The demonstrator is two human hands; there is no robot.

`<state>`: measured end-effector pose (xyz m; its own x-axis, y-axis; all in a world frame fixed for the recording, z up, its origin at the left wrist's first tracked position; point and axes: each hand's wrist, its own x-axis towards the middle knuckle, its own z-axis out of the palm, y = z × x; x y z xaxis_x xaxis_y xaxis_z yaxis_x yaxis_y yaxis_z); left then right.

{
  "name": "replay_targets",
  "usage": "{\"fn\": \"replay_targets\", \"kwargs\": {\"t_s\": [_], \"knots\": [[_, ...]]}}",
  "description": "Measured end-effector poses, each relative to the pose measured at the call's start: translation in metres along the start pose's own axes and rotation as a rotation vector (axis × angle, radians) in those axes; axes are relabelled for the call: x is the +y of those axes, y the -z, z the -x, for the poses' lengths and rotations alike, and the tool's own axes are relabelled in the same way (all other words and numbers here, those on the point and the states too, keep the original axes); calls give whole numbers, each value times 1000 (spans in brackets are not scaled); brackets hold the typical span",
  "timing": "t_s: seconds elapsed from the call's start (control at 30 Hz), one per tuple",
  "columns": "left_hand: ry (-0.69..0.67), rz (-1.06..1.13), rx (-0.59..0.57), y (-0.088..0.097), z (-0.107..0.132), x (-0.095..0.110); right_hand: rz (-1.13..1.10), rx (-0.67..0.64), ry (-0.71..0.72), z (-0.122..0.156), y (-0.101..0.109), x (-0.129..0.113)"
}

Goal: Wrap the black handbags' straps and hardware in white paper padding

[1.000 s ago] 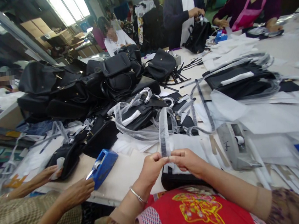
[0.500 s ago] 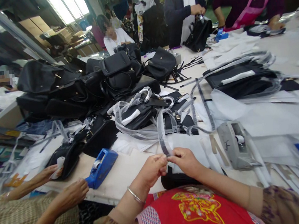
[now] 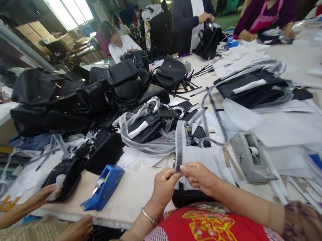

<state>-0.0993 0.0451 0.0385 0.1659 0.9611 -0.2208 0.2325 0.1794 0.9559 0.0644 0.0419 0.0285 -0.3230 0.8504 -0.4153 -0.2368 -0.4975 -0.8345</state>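
Observation:
A dark bag strap [image 3: 179, 155] in a clear plastic sleeve rises from between my hands and loops back to a black bag. My left hand [image 3: 164, 183], with a bangle at the wrist, pinches the strap's lower end. Just to its right, my right hand [image 3: 200, 176] is closed on the same end, fingertips almost touching the left ones. Under my hands, part of a black bag [image 3: 186, 198] lies at the table edge. White sheets [image 3: 202, 154] lie behind the hands, and a black bag with wrapped handles [image 3: 150, 125] sits beyond.
A grey tape dispenser [image 3: 253, 158] stands to the right, a blue tape dispenser [image 3: 103, 188] to the left. Black bags [image 3: 51, 93] are heaped at the back left. A co-worker's hand [image 3: 80, 228] is close on my left. More wrapped bags [image 3: 255, 85] lie at the right.
My fingers have shifted slightly on the strap end, and the strap stands a little straighter. The co-worker's hand at left has let go of the blue tape dispenser and drawn back.

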Motion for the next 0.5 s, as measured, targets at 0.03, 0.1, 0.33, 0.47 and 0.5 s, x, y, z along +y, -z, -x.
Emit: {"fn": "replay_targets", "kwargs": {"t_s": [0.03, 0.1, 0.33, 0.47, 0.5], "knots": [[-78, -112, -3, 0, 2, -1, -101, 25, -88, -2, -1, 0], [-143, -215, -28, 0, 4, -4, -162, 105, -151, -7, -2, 2], [310, 438, -281, 9, -6, -13, 674, 215, 394, -6, 0, 18], [501, 722, -244, 2, -13, -12, 1134, 112, 754, -2, 6, 27], [512, 754, -223, -1, -14, -12, 1171, 95, 785, -2, 9, 27]]}}
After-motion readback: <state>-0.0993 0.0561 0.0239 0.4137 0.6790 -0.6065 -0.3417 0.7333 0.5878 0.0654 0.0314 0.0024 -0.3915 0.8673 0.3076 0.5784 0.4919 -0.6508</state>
